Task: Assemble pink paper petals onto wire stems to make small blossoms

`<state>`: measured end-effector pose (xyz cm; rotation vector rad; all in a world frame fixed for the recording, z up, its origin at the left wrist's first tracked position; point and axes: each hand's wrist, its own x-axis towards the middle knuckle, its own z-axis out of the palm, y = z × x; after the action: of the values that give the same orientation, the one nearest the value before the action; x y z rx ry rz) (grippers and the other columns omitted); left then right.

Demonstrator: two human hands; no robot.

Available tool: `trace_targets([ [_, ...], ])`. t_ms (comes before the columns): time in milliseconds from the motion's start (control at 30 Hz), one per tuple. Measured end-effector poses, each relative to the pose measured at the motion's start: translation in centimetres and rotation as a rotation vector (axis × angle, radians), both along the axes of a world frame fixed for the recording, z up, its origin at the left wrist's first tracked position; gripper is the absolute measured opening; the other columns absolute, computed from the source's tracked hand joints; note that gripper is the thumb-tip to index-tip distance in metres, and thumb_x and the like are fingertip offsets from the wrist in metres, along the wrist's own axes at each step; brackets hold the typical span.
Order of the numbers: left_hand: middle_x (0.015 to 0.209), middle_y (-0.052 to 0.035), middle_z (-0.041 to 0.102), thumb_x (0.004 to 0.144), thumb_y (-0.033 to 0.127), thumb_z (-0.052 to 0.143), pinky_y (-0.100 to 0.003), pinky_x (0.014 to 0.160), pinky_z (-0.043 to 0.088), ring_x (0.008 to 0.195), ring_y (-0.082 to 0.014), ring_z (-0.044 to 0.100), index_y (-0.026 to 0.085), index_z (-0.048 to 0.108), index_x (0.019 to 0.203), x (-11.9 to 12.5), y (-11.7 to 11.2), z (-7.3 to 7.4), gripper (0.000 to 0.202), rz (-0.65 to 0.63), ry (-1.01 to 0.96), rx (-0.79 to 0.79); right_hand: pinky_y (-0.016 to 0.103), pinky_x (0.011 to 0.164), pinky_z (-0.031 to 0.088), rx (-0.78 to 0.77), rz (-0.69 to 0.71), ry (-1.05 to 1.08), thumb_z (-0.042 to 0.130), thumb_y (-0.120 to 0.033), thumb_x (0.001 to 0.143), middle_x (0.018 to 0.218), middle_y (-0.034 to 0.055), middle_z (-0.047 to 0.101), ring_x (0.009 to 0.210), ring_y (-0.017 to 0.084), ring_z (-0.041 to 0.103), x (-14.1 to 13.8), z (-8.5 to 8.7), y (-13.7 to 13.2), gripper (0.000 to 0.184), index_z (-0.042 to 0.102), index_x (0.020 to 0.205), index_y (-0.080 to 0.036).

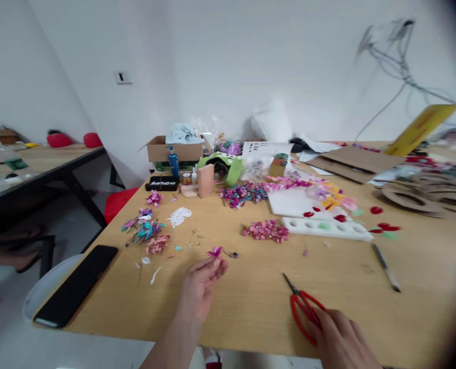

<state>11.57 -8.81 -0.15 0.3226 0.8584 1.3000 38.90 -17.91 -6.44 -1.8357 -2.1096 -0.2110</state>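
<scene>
In my left hand, a small magenta flower is pinched between thumb and fingertips above the table. Just right of it lies a thin wire with a dark bead-like tip. My right hand is at the near edge, its fingers on the red handles of scissors. The scissors lie low over the tabletop, blades pointing away to the left; part of one handle is hidden by my fingers. Ahead sits a cluster of pink flowers. Left are teal and purple flowers and salmon ones.
A black phone-like slab lies at the table's left edge. A white foam strip with holes and a brush-like tool are on the right. A blue pump bottle, a cardboard box and cardboard sheets stand farther back.
</scene>
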Motion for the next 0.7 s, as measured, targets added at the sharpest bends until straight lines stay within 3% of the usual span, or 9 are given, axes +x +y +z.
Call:
trace_targets([
  [100, 0.067, -0.0084, 0.071, 0.05, 0.017, 0.085, -0.027, 0.073, 0.051, 0.067, -0.0153, 0.066, 0.008, 0.073, 0.067, 1.9, 1.2, 0.3, 0.022, -0.111, 0.022, 0.066, 0.036, 0.064, 0.045, -0.051, -0.11, -0.086, 0.037, 0.0, 0.077, 0.074, 0.0109, 0.059, 0.068, 0.024, 0.057, -1.8, 1.5, 1.2, 0.027, 0.057, 0.074, -0.018],
  [167, 0.066, -0.0086, 0.071, 0.053, 0.015, 0.083, -0.026, 0.072, 0.051, 0.066, -0.0149, 0.066, 0.007, 0.073, 0.067, 2.5, 2.6, 0.9, 0.018, -0.153, 0.048, 0.102, 0.036, 0.064, 0.044, -0.081, -0.126, -0.1, 0.037, 0.002, 0.076, 0.073, 0.013, 0.06, 0.07, 0.026, 0.057, -2.6, 2.7, 2.4, 0.026, 0.055, 0.072, -0.017],
  [233, 0.066, -0.0087, 0.07, 0.058, 0.012, 0.08, -0.026, 0.072, 0.051, 0.065, -0.0144, 0.066, 0.007, 0.072, 0.067, 2.7, 4.2, 1.5, 0.013, -0.162, 0.075, 0.128, 0.035, 0.064, 0.044, -0.181, -0.102, 0.045, 0.038, -0.004, 0.081, 0.074, 0.0135, 0.061, 0.071, 0.025, 0.058, -3.0, 4.2, 3.6, 0.021, 0.053, 0.074, -0.016],
  [333, 0.068, -0.008, 0.07, 0.063, 0.008, 0.075, -0.026, 0.074, 0.051, 0.067, -0.0136, 0.066, 0.008, 0.071, 0.069, 2.5, 6.2, 2.0, 0.007, -0.138, 0.09, 0.168, 0.027, 0.059, 0.042, -0.473, 0.068, 0.471, 0.037, -0.017, 0.09, 0.075, 0.0066, 0.063, 0.067, 0.018, 0.058, -3.5, 6.7, 5.2, 0.017, 0.053, 0.085, -0.017],
  [433, 0.069, -0.0085, 0.071, 0.063, 0.009, 0.075, -0.027, 0.076, 0.051, 0.068, -0.014, 0.066, 0.007, 0.071, 0.07, 2.5, 7.0, 1.6, 0.009, -0.143, 0.085, 0.189, 0.022, 0.056, 0.038, -0.636, 0.324, 0.722, 0.051, -0.025, 0.084, 0.073, 0.0005, 0.06, 0.063, 0.013, 0.052, -4.2, 8.6, 7.6, 0.009, 0.055, 0.085, -0.017],
  [500, 0.067, -0.0081, 0.071, 0.06, 0.012, 0.078, -0.027, 0.075, 0.05, 0.066, -0.0139, 0.066, 0.007, 0.071, 0.069, 2.7, 7.0, 0.9, 0.013, -0.153, 0.084, 0.169, 0.021, 0.052, 0.035, -0.717, 0.464, 0.781, 0.061, -0.031, 0.079, 0.066, -0.0026, 0.054, 0.058, 0.01, 0.046, -4.8, 9.1, 9.8, 0.016, 0.055, 0.078, -0.016],
  [600, 0.064, -0.0071, 0.07, 0.055, 0.017, 0.082, -0.026, 0.07, 0.05, 0.064, -0.0138, 0.065, 0.008, 0.072, 0.067, 2.9, 6.8, 0.1, 0.018, -0.157, 0.096, 0.149, 0.02, 0.048, 0.03, -0.811, 0.613, 0.781, 0.061, -0.041, 0.079, 0.058, -0.0052, 0.046, 0.052, 0.008, 0.039, -5.4, 8.9, 13.3, 0.027, 0.053, 0.071, -0.016],
  [700, 0.064, -0.0071, 0.07, 0.053, 0.02, 0.083, -0.026, 0.07, 0.049, 0.064, -0.0144, 0.064, 0.008, 0.073, 0.066, 2.7, 6.8, -0.1, 0.02, -0.133, 0.123, 0.152, 0.021, 0.048, 0.029, -0.802, 0.662, 0.727, 0.059, -0.043, 0.081, 0.056, -0.0046, 0.046, 0.052, 0.009, 0.039, -5.2, 8.3, 15.5, 0.03, 0.054, 0.069, -0.016],
])
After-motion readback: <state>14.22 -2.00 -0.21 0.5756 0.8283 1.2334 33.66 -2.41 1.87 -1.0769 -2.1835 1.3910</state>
